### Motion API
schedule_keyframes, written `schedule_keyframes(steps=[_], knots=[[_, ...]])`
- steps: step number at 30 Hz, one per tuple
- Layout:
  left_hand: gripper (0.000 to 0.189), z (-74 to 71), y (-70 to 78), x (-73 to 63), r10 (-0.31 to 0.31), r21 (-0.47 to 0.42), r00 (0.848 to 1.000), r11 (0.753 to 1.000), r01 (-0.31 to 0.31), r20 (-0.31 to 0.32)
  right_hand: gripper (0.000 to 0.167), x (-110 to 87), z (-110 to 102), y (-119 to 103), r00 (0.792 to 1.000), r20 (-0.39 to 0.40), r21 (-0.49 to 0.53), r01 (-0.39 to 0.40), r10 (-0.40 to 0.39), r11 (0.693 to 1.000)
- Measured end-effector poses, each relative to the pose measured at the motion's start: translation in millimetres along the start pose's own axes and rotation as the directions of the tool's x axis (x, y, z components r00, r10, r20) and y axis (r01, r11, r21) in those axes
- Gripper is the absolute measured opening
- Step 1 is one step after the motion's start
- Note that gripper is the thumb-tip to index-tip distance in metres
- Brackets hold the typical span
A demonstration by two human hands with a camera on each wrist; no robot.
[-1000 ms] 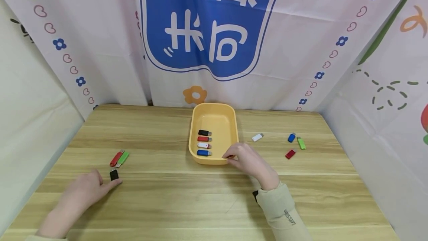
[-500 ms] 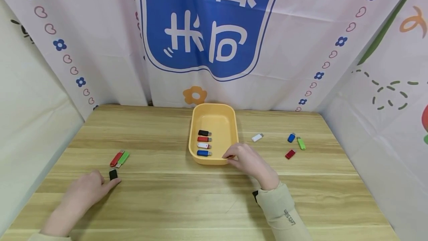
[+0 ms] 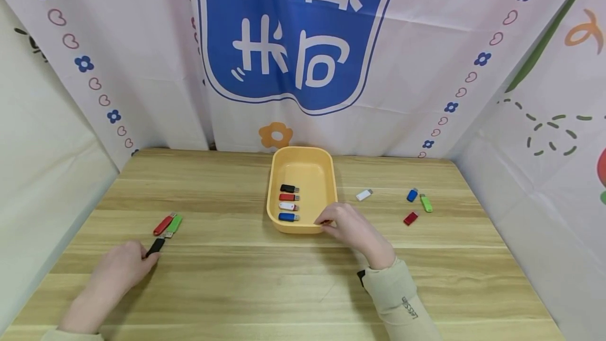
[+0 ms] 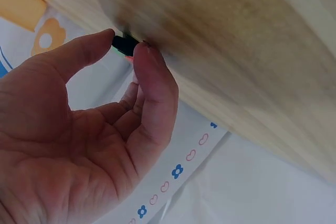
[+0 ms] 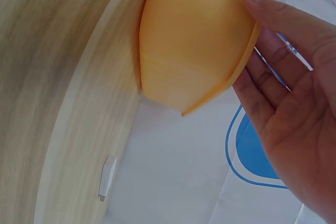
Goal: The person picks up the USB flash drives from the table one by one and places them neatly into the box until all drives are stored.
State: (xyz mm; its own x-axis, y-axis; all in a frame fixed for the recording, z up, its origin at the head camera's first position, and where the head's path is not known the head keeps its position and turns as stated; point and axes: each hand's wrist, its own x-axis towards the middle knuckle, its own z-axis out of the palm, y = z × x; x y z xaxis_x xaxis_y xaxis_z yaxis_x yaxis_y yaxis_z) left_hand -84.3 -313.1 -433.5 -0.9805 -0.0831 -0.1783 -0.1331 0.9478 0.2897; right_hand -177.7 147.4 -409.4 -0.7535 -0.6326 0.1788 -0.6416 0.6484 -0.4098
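- Four USB sticks already lie in the yellow tray (image 3: 316,183) in the head view, stacked in a row left of the right hand (image 3: 347,228): black tray stick (image 3: 289,188), red tray stick (image 3: 288,197), white tray stick (image 3: 288,206) and blue tray stick (image 3: 288,217).
- Seven more are outside it. The left hand (image 3: 118,267) pinches one, the held black stick (image 3: 155,247); just beyond lie the left red stick (image 3: 163,224) and left green stick (image 3: 175,223), close enough to crowd it. Whether they touch it, I cannot tell.
- Beyond and right of the right hand, on the counter (image 3: 265,288), are the loose white stick (image 3: 364,195), right blue stick (image 3: 412,194), right green stick (image 3: 426,203) and right red stick (image 3: 411,218).
- My judgement: the tray is partly filled, and those seven look like what is left. The right hand covers the tray's near right corner; a printed cloth (image 3: 416,41) hangs beyond both hands.
- Left wrist view: thumb and forefinger grip the held black stick, slivers of green and red behind it.
- Right wrist view: the right hand grasps the tray's rim; anything under its fingers inside is hidden. The loose white stick lies well apart from it.
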Motion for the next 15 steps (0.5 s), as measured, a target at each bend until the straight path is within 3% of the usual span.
schedule_keyframes(steps=[6, 15], knots=[[0.032, -5.0, -6.6, 3.8, 0.040, -0.033, 0.998, 0.999, -0.042, -0.053, 0.012, -0.4, 1, 0, 0.999, -0.021, -0.012, 0.027, -0.027, 1.000], [0.031, -8.0, -11.4, 8.0, 0.036, -0.107, 0.982, 0.993, -0.056, -0.184, 0.012, -1.1, 1, 0, 1.000, -0.016, -0.012, 0.018, -0.018, 1.000]])
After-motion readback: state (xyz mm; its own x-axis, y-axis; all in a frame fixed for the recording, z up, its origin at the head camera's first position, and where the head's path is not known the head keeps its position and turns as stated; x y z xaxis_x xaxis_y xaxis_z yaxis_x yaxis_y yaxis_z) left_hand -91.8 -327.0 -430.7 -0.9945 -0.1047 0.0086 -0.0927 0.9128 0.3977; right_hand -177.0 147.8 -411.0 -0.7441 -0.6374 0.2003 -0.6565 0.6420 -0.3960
